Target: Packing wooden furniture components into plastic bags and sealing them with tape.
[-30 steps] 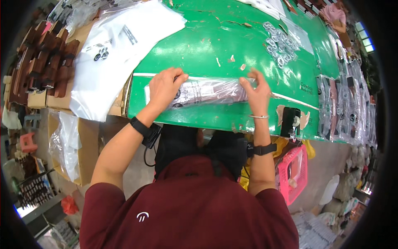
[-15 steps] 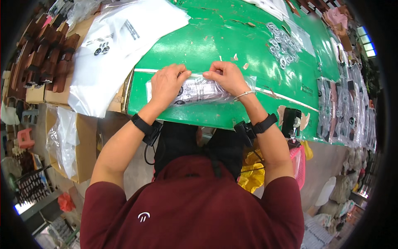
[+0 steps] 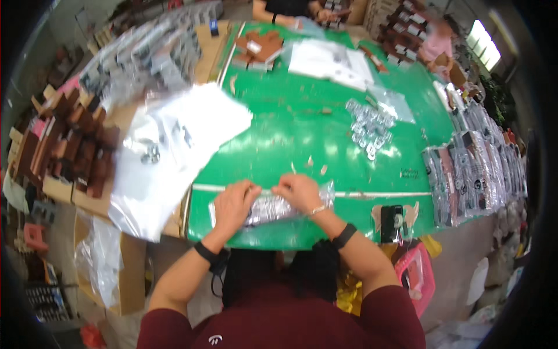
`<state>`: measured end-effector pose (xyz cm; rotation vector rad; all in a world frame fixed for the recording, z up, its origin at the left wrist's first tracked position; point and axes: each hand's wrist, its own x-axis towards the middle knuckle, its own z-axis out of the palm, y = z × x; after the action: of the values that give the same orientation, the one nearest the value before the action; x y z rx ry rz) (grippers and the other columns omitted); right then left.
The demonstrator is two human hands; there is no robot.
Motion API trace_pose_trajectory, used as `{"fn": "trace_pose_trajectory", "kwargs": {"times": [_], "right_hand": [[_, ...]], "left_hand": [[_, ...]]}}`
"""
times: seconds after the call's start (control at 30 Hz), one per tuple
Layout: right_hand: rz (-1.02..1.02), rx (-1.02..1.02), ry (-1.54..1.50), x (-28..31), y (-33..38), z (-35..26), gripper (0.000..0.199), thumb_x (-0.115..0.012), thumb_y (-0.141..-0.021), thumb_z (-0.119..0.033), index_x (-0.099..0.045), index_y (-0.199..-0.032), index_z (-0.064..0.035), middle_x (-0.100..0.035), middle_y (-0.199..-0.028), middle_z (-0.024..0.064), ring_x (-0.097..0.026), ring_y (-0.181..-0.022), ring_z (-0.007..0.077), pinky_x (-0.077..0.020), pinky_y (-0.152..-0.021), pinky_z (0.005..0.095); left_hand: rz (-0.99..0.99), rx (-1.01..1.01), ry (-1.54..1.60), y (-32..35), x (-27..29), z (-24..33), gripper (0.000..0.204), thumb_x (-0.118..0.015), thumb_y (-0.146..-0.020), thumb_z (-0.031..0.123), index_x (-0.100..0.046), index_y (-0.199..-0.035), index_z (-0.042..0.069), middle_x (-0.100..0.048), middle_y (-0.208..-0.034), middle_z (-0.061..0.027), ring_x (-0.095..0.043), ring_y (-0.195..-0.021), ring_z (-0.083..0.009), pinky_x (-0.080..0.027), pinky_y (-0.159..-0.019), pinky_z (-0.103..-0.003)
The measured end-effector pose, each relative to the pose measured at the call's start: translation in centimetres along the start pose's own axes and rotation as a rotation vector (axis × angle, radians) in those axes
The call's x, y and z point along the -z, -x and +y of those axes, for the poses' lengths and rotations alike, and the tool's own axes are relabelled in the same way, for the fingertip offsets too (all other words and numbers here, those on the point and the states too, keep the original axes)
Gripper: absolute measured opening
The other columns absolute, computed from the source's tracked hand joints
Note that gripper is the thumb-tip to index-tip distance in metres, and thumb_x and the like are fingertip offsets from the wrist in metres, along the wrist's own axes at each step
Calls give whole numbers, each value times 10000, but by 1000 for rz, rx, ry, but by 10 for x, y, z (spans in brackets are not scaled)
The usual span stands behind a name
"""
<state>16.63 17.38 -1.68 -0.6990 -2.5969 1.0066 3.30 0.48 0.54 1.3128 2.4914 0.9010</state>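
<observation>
A clear plastic bag [image 3: 269, 210] with a dark, flat bundle inside lies along the near edge of the green table. At its upper left edge, my left hand [image 3: 233, 205] is closed, thumb against forefinger, pinching the plastic. My right hand [image 3: 301, 193] pinches the same edge further right, a short gap from the left. The bag's right end sticks out past my right hand. Its contents are partly covered by my hands and by glare. To the right, a black tape dispenser [image 3: 391, 224] sits at the table edge.
Stacked white plastic bags [image 3: 174, 142] lie at left, beside brown wooden pieces [image 3: 81, 148]. Small clear-wrapped parts [image 3: 370, 127] are heaped right of centre. Filled bags [image 3: 465, 177] line the right side. Across the table a person [image 3: 285, 14] handles plastic. An open carton [image 3: 131, 273] stands lower left.
My view has tilted up, bringing the table's far end and the other person into sight. My hands stay on the bag's upper edge, their fingertips slightly closer together.
</observation>
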Motion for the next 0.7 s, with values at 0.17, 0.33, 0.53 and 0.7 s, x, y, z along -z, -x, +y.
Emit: {"fn": "trace_pose_trajectory", "kwargs": {"times": [0.17, 0.33, 0.53, 0.7], "right_hand": [[74, 53, 21, 3, 11, -15, 279, -717, -854, -371, -684, -830, -96, -683, -747, 127, -666, -705, 350, -504, -630, 470], [107, 81, 47, -6, 4, -7, 282, -709, -865, -373, -688, -839, -93, -683, -751, 145, -664, -703, 364, -504, -636, 478], [209, 166, 61, 19, -5, 0, 270, -708, -889, -321, -661, -862, -57, -666, -758, 168, -643, -697, 366, -486, -636, 453], [460, 365, -124, 42, 2, 10, 189, -730, -886, -243, -695, -928, -62, -695, -794, 88, -645, -735, 284, -497, -668, 396]], "left_hand": [[-50, -212, 148, 8, 17, -25, 848, -759, -777, 583, -481, -1449, 147, -681, -1108, -101, -631, -1108, -288, -487, -874, -426], [-189, -263, -245, 31, 43, -23, 1142, -805, -655, 661, -342, -1561, 143, -617, -1235, -154, -568, -1190, -341, -409, -970, -481], [86, -538, -364, 16, 31, -22, 1127, -800, -614, 626, -396, -1540, 126, -603, -1183, -106, -567, -1087, -299, -374, -962, -481], [280, -632, -450, 8, 7, -6, 945, -798, -654, 517, -504, -1455, 111, -591, -1183, -73, -558, -1105, -258, -366, -987, -458]]}}
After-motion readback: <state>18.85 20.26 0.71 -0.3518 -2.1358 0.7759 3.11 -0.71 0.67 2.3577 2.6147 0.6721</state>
